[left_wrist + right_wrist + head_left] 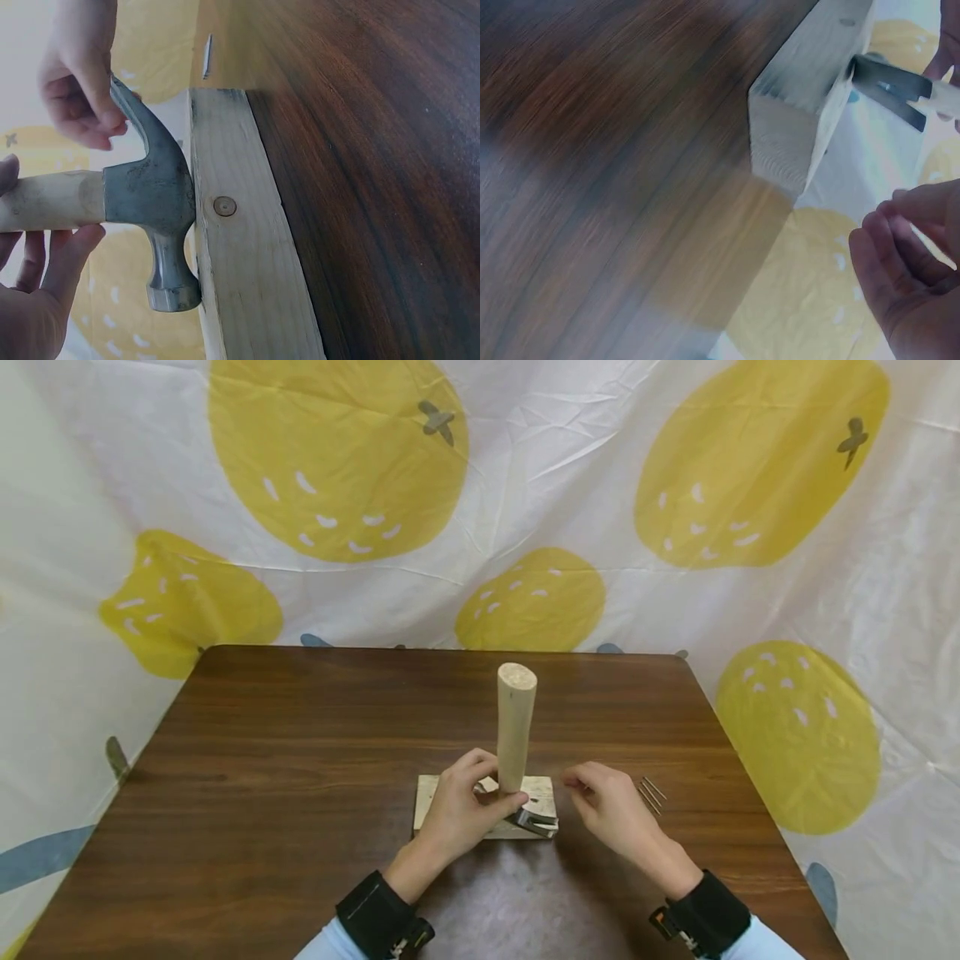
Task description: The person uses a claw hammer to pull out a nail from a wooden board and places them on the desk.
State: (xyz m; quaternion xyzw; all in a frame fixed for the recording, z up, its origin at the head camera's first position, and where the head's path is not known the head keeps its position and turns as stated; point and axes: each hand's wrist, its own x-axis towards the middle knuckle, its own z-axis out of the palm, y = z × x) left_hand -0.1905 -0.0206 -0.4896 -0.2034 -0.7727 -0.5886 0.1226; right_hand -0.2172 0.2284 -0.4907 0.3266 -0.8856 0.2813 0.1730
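Note:
A claw hammer [514, 727] stands head down on a pale wooden block [427, 789], its light wooden handle pointing up. My left hand [468, 806] holds the handle low down, just above the metal head, with thumb and fingers either side of it. In the left wrist view the hammer head [154, 184] rests against the block's face, claw toward my right hand [82, 97]. That hand [611, 806] hovers right of the block, its fingers loosely bent and apart from the hammer. I see nothing between its fingers in the right wrist view.
Several thin nails [651, 795] lie on the brown table [300, 760] just right of my right hand. A round knot [225, 206] marks the block's side. Behind the table hangs a white curtain [540, 468] with yellow fruit prints.

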